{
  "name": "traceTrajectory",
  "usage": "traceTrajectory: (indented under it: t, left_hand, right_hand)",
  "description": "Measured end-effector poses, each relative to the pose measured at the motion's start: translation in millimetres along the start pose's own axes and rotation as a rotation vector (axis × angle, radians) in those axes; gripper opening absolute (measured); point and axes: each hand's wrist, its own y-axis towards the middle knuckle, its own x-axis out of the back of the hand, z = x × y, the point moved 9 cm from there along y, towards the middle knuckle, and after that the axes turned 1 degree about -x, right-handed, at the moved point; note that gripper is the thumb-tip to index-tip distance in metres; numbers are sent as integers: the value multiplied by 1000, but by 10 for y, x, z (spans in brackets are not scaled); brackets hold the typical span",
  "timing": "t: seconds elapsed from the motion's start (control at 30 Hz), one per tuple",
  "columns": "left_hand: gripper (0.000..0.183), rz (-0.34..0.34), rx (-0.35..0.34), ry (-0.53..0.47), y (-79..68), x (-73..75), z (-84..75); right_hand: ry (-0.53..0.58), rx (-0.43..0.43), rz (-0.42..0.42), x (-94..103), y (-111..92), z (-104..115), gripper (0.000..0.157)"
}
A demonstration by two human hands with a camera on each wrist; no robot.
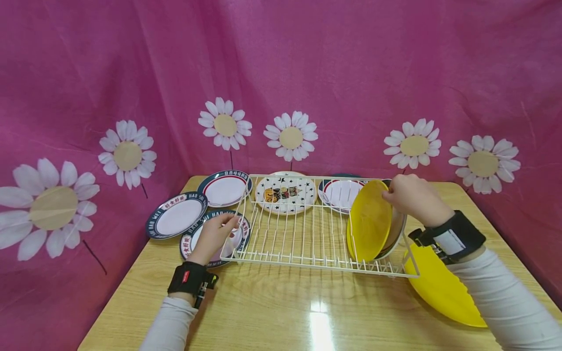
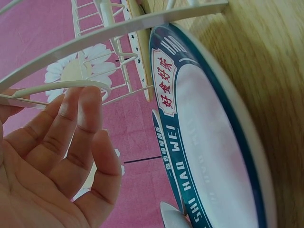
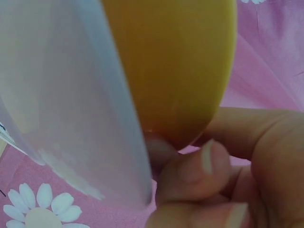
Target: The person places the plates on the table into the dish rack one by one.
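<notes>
A white wire dish rack (image 1: pixel 307 265) stands on the table between both hands. My left hand (image 1: pixel 214 238) holds its left end; in the left wrist view the fingers (image 2: pixel 85 114) curl to a wire loop of the rack. At the rack's right end, my right hand (image 1: pixel 414 197) pinches the upper edge of a yellow plate (image 1: pixel 370 222) standing upright among the wires. Beside it stands another upright plate (image 1: pixel 398 229), mostly hidden by the yellow one. In the right wrist view, the pale back of a plate (image 3: pixel 71 95) is close to the yellow plate and fingertips.
Left of the rack lie several white plates with dark green lettered rims, including a near plate (image 1: pixel 186 246) and a far plate (image 1: pixel 226 189). Behind the rack are a star-patterned plate (image 1: pixel 303 192) and a green-rimmed plate (image 1: pixel 338 192). A larger yellow plate (image 1: pixel 443 287) lies under my right forearm.
</notes>
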Motion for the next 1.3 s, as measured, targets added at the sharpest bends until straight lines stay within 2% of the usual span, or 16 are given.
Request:
traceTrajectory:
  t: [0.43, 0.57, 0.73, 1.1, 1.3]
  left_hand:
    - [39, -1, 4, -10, 31, 4, 15]
    - [39, 1, 9, -9, 31, 1, 20]
    - [37, 4, 12, -14, 27, -6, 22]
    - [39, 4, -3, -1, 9, 4, 9]
    - [39, 10, 8, -10, 5, -12, 23]
  right_hand:
    - [16, -21, -2, 49, -19, -47, 42]
    - [42, -14, -27, 98, -21, -47, 38]
    - [39, -10, -70, 181, -58, -76, 42]
    - [40, 1, -109, 273, -144, -139, 43]
    - [62, -14, -128, 321, -216, -266, 48]
